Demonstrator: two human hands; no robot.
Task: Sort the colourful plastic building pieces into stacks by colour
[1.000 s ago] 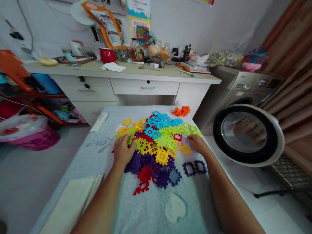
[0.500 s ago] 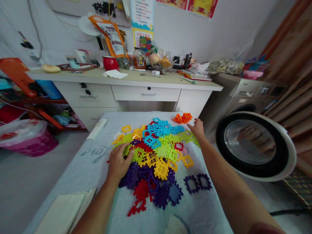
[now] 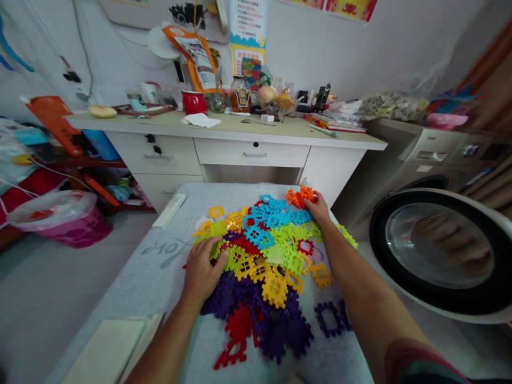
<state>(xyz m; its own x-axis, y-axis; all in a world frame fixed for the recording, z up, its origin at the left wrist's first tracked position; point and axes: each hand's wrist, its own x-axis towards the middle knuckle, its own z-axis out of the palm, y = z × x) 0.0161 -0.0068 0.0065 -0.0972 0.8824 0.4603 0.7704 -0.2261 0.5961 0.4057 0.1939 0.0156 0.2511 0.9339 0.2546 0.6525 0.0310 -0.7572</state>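
Note:
A heap of notched plastic building tiles (image 3: 276,256) in purple, red, yellow, green and blue is spread over the cloth-covered table (image 3: 168,277). My left hand (image 3: 203,272) lies at the heap's left side, thumb apart from the curved fingers, some fingertips hidden among the green tiles; no tile is seen gripped in it. At the far right corner my right hand (image 3: 320,208) has its fingers and thumb closed around the right end of a cluster of orange building tiles (image 3: 298,197). The cluster sits on the table just behind the blue tiles.
A white box-like strip (image 3: 170,211) lies at the table's left edge, with pale flat boards (image 3: 108,346) at the near left. Beyond stands a white cabinet (image 3: 252,154) with items on top. To the right, a washing machine's round door (image 3: 440,240) hangs open.
My right hand has moved left onto the orange tiles and closed around their end. My left hand stays at the heap. The view has turned slightly left.

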